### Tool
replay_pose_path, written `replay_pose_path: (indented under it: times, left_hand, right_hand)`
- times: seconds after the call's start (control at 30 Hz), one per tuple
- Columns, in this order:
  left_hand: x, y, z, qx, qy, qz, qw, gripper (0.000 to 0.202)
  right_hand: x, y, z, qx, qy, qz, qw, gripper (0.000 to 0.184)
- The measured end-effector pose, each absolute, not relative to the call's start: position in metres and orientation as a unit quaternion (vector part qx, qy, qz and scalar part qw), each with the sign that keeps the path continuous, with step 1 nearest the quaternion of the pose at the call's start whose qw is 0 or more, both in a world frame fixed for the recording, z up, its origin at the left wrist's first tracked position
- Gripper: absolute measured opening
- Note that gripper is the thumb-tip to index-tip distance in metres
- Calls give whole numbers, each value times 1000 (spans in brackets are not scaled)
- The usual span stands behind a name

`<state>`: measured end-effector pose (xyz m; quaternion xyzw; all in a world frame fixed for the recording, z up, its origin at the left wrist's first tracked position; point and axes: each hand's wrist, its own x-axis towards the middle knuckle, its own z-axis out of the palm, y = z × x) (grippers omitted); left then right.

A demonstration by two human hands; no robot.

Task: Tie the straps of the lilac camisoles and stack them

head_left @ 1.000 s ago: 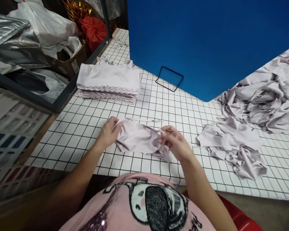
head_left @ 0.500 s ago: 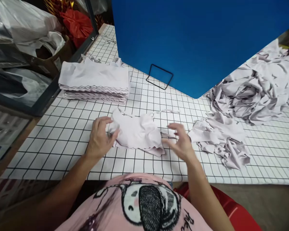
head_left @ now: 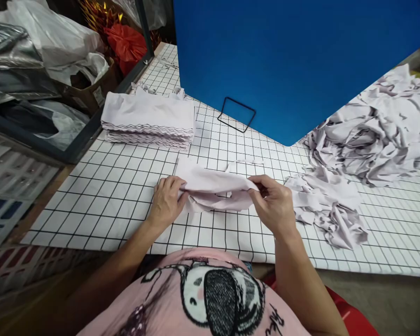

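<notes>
A pale lilac-white piece of fabric (head_left: 213, 181) with thin straps stretches between my hands over the checked tabletop. My left hand (head_left: 168, 198) pinches its left end between thumb and fingers. At the other end, my right hand (head_left: 273, 199) grips the upper right corner, fingers closed on the cloth. The fabric's near edge sags, leaving a gap between its layers. Behind and to the left lies a neat stack of folded fabric pieces (head_left: 149, 112) with wavy edges. Crumpled pieces of the same cloth (head_left: 325, 200) lie right of my right hand.
A large heap of loose fabric (head_left: 374, 126) covers the back right. The blue board (head_left: 287, 65) rises over the table's far side, with a black rectangular outline (head_left: 237, 114) near its lower edge. Plastic bags and a cardboard box (head_left: 93, 93) sit beyond a dark metal frame at left.
Both hands have closed on the fabric piece, which lay bunched on the table between open fingers. It is now pulled straighter and its near edge is lifted. The view has shifted slightly.
</notes>
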<state>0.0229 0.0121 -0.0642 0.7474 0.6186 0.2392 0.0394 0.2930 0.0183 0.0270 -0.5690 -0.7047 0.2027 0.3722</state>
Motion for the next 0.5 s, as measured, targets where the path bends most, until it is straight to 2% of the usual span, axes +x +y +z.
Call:
replay_pose_path:
  times: [0.13, 0.2, 0.37, 0.43, 0.5]
  left_hand:
    - [5, 20, -57, 713, 644, 266, 79, 18]
    - [-7, 20, -52, 686, 659, 296, 85, 18]
    - [-3, 9, -49, 706, 630, 302, 119, 19]
    - [9, 7, -52, 753, 589, 258, 141, 23]
    - [19, 7, -57, 778, 572, 222, 136, 18]
  right_hand:
    - [306, 28, 35, -622, -660, 156, 391, 16]
    - [319, 33, 24, -644, -654, 157, 365, 17]
    - [343, 31, -34, -641, -649, 319, 257, 20]
    - [348, 26, -55, -643, -631, 353, 252, 22]
    - [354, 22, -68, -644, -619, 367, 261, 25]
